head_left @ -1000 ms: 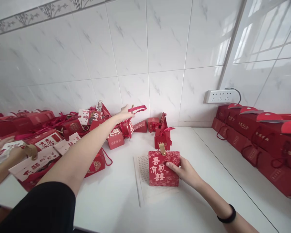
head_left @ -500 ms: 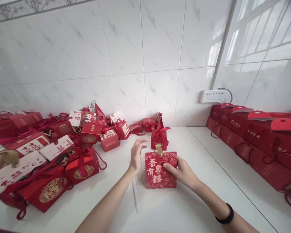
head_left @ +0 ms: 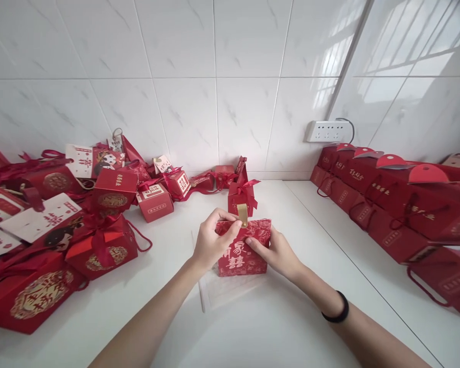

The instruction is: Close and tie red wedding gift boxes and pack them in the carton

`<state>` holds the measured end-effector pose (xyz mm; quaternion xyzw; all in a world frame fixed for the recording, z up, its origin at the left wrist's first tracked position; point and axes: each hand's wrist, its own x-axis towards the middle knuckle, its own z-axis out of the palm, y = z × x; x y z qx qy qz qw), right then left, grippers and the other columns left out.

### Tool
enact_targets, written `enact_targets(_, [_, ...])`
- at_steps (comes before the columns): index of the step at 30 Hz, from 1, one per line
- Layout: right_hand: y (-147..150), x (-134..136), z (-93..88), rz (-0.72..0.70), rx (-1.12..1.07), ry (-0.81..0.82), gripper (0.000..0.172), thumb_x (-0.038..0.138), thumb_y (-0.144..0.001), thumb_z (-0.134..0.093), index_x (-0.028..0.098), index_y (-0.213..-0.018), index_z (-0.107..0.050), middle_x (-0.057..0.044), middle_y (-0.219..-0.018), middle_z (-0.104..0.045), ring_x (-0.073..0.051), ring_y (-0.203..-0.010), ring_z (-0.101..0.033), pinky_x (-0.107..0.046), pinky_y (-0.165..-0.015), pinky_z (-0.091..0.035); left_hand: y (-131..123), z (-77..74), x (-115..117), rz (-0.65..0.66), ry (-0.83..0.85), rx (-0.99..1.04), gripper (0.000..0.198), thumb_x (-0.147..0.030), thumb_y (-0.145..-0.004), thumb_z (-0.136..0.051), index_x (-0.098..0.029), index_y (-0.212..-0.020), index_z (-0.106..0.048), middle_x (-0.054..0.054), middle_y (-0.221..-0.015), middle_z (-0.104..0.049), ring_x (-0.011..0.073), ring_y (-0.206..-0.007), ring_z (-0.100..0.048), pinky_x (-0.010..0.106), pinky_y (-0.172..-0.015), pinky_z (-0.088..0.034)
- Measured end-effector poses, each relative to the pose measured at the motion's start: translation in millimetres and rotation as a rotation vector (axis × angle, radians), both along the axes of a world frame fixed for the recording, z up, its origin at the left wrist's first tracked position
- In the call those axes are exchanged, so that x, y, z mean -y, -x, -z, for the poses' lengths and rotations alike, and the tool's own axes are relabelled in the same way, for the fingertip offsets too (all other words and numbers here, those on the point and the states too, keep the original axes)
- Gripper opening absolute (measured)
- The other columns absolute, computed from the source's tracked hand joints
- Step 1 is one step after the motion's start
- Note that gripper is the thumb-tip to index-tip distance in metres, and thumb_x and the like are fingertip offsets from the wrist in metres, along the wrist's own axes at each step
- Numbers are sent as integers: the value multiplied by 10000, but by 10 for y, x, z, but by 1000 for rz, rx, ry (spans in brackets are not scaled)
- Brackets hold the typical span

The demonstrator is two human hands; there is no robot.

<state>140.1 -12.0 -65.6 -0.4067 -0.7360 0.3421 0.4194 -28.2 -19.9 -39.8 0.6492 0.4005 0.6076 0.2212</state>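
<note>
Both my hands hold a red gift bag point(head_left: 249, 263), its white-lettered front turned towards me.
My left fingers point(head_left: 220, 214) are drawn narrow at the bag's upper left corner, the thumb on the front beside the gold tab point(head_left: 243, 214). My right fingers point(head_left: 258, 248) grip the right edge, thumb pressed on the front and the other tips hidden behind. Beneath the bag and my wrists, a pale sheet point(head_left: 224, 299) lies on the white desk point(head_left: 253, 337). Just beyond my fingers stands a small red box with a bow point(head_left: 240, 194). Well to the left of my left fingers spreads a heap of red boxes point(head_left: 117, 189); well to the right of my right ones runs a row of lidded red cartons point(head_left: 371, 179), near a white power strip point(head_left: 327, 132).
</note>
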Motion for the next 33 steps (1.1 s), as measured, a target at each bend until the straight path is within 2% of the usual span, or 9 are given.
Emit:
enact_targets(6, [53,29,83,172,-49,-322,378,440,-875,-542,212,-1142,-401,-107,-1094,-569,-233,-991,-587,-399,-833,-517,-29,16,52,-124,-133,47,122,-273,-780,-646,-199,-733,-562,1,-704,-661,127,-672,-644,225,-616,-520])
enact_targets(10, [41,68,75,368,-24,-716,517,344,-871,-580,233,-1303,-319,-149,-1242,-420,-294,-1181,-453,-526,-930,-451,-24,-41,82,-249,-346,117,116,-203,-789,-641,-183,-746,-535,-4,-705,-653,110,-665,-637,211,-603,-510])
enact_targets(12, [48,116,66,357,63,-809,538,350,-863,-592,251,-1326,-337,-158,-1309,-345,-329,-1247,-378,-574,-972,-396,-51,-54,103,-287,-396,161,119,-181,-801,-628,-178,-749,-521,-8,-712,-644,100,-674,-634,205,-617,-508])
enact_targets(15, [74,180,70,157,148,-742,752,533,-814,-596,230,-1412,-256,-179,-1436,-170,-390,-1344,-207,-596,-1015,-344,-151,-16,174,-207,-296,160,107,-199,-828,-605,-178,-767,-520,-2,-760,-646,92,-676,-633,194,-611,-506])
enact_targets(18, [79,182,68,14,116,-628,1033,637,-737,-619,186,-1474,-52,-193,-1489,-62,-398,-1383,-59,-595,-1040,-318,-244,61,254,43,-130,87,125,-305,-882,-532,-189,-911,-567,49,-940,-655,137,-821,-651,236,-674,-533])
enact_targets(20, [64,161,44,-42,95,-584,1000,572,-757,-641,186,-1472,-59,-192,-1475,-159,-377,-1378,-125,-586,-1045,-319,-251,99,271,229,-111,12,339,-448,-905,-439,-194,-1077,-585,99,-1104,-612,208,-1011,-614,319,-789,-539])
enact_targets(23, [50,150,-10,-90,56,-544,745,392,-825,-609,205,-1432,-219,-172,-1377,-361,-330,-1289,-343,-548,-1029,-361,-192,114,232,369,-162,-70,528,-543,-909,-332,-189,-1229,-559,131,-1246,-529,271,-1173,-513,409,-936,-480])
enact_targets(27, [58,174,-58,-4,-105,-404,460,217,-830,-513,208,-1282,-426,-109,-1128,-571,-239,-977,-580,-407,-817,-524,-148,141,160,379,-172,-121,394,-396,-931,-367,-201,-1210,-566,108,-1282,-505,251,-1209,-475,413,-1010,-419])
enact_targets(33, [-92,72,-135,301,-367,-165,282,212,-775,-505,198,-1047,-579,-51,-936,-649,-220,-825,-605,-367,-706,-515,-227,354,110,96,71,-351,234,-237,-825,-509,-188,-1054,-493,107,-1098,-519,236,-1071,-515,424,-928,-451])
